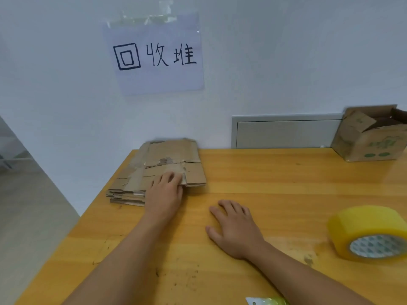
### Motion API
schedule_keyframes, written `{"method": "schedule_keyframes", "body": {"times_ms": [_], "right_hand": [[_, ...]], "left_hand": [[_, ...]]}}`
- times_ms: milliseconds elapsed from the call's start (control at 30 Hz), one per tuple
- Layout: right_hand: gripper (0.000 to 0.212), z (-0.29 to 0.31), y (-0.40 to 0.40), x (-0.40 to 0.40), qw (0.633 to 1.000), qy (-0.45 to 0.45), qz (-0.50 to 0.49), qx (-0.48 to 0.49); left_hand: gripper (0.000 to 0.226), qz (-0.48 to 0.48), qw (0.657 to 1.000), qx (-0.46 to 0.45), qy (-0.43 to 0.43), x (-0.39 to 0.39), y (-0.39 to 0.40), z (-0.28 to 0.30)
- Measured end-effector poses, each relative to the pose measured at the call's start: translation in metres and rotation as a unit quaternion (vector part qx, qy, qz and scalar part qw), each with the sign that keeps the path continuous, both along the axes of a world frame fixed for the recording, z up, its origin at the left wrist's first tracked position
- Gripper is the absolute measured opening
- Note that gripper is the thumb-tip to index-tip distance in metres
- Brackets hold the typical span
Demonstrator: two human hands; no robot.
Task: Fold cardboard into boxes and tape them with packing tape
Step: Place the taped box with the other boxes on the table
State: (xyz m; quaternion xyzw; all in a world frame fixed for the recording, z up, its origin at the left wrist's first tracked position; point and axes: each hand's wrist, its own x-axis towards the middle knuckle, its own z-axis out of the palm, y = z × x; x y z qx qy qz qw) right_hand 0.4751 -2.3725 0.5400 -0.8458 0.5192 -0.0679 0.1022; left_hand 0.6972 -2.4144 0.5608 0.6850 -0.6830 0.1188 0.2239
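- White wall (275,51) with a taped paper sign (156,56).
- Grey panel (286,133) behind the tabletop's far edge, perhaps a hatch.
- Orange wooden table (275,177).
- Grey floor (28,216) at left.

One stack of flattened cardboard (169,166), its sheets too close to count; one open box (370,137); one roll of packing tape (367,230); one paper sign (154,53); one wooden surface (275,172); two hands, left hand (165,192) and right hand (233,227).
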Motion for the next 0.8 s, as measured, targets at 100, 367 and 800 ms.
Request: {"method": "schedule_keyframes", "body": {"times_ms": [100,367,800], "right_hand": [[0.061,0.0,0.0,-0.001,1.0,-0.014,-0.001,-0.001],[0.05,0.012,-0.007,-0.011,0.967,-0.226,-0.058,0.1],[0.086,0.072,0.001,-0.087,0.79,-0.592,-0.144,0.07]], "left_hand": [[0.026,-0.032,0.992,-0.112,0.043,0.002,0.0,0.008],[0.024,-0.093,0.915,-0.29,0.265,-0.035,0.037,0.078],[0.02,-0.009,0.805,-0.147,0.575,-0.086,0.105,0.047]]}}
